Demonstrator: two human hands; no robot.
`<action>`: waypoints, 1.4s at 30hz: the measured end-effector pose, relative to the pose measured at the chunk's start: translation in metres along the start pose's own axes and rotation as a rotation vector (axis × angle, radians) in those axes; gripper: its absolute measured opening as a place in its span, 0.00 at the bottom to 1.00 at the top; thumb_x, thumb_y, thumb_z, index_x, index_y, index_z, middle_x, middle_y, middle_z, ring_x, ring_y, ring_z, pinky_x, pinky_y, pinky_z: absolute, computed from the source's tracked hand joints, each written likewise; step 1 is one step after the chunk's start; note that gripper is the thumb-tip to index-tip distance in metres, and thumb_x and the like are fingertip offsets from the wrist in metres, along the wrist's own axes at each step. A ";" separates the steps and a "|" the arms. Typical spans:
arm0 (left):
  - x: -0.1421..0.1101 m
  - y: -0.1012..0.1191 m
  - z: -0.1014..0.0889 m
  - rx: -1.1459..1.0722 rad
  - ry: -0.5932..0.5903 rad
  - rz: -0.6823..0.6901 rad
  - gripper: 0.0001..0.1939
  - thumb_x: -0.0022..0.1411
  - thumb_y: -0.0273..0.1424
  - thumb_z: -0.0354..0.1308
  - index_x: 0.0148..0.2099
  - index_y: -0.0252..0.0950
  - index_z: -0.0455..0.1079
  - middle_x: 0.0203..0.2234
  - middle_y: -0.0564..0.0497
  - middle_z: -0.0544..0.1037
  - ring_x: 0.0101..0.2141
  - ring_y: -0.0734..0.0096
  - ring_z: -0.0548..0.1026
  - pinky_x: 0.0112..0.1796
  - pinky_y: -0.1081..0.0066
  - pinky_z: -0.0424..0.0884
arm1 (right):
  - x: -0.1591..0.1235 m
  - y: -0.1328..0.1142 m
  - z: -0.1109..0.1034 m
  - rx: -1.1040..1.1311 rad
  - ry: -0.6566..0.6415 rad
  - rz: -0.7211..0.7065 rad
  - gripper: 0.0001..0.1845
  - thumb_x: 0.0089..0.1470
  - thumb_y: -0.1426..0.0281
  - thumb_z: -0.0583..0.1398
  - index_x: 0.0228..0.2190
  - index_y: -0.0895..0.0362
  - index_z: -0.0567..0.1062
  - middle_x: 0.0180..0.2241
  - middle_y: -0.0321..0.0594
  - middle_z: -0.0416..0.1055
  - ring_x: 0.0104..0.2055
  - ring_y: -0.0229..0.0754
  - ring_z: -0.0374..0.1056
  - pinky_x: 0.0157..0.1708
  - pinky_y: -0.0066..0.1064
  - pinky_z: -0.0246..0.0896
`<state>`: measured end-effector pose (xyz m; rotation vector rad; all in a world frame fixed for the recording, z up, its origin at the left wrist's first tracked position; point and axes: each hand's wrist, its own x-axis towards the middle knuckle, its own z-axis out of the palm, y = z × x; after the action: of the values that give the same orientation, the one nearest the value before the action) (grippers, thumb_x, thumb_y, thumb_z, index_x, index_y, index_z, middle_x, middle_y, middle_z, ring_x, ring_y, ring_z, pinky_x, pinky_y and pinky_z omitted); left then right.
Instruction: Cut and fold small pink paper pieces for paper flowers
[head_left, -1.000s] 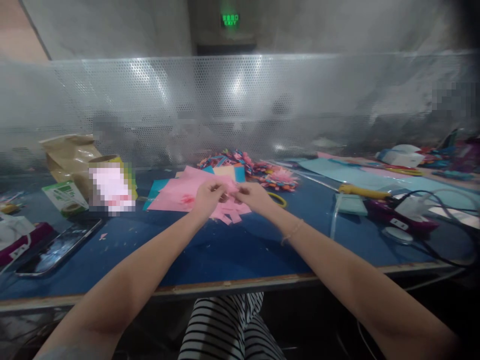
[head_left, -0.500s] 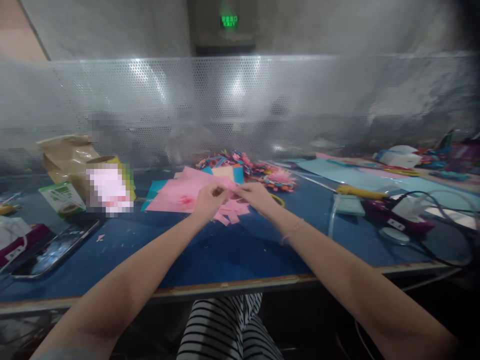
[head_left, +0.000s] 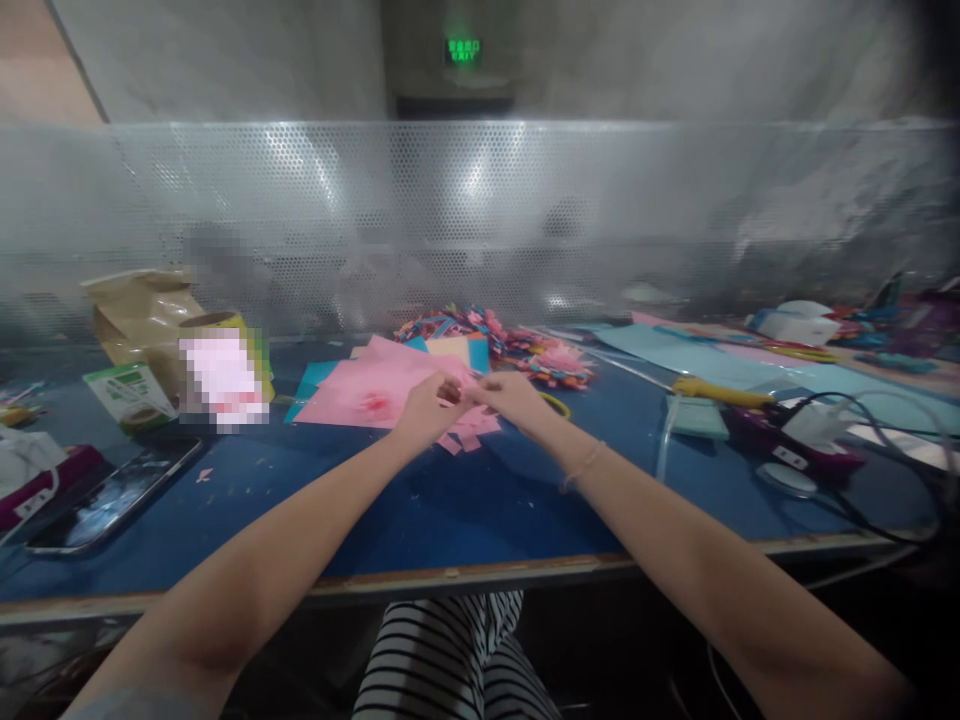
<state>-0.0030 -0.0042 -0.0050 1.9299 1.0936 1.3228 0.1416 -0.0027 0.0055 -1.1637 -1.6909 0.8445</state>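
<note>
On blue bench (head_left: 465, 535), pink strips (head_left: 469, 439) lie already cut near larger, whole-looking sheets (head_left: 349, 385), and above them my left hand (head_left: 424, 412) and right hand (head_left: 519, 403) pinch one small pink piece (head_left: 470, 384).

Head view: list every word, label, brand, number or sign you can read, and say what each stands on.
"EXIT": on the green lit sign; the characters above it are too blurred to read.
Green-and-white packet: print too small and blurred.
Yellow-rimmed container: label pixelated, unreadable.
Phone: no legible text.
</note>
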 end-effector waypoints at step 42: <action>0.005 0.001 -0.008 -0.660 -0.138 -0.357 0.11 0.39 0.24 0.56 0.30 0.33 0.61 0.16 0.54 0.70 0.21 0.74 0.72 0.29 0.69 0.68 | 0.005 0.007 0.005 0.195 -0.001 -0.120 0.09 0.35 0.74 0.56 0.24 0.60 0.73 0.22 0.34 0.68 0.23 0.31 0.62 0.28 0.26 0.61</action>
<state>-0.0086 -0.0004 0.0015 1.2512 0.7551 1.1394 0.1385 0.0042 -0.0007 -0.9216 -1.6220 0.9121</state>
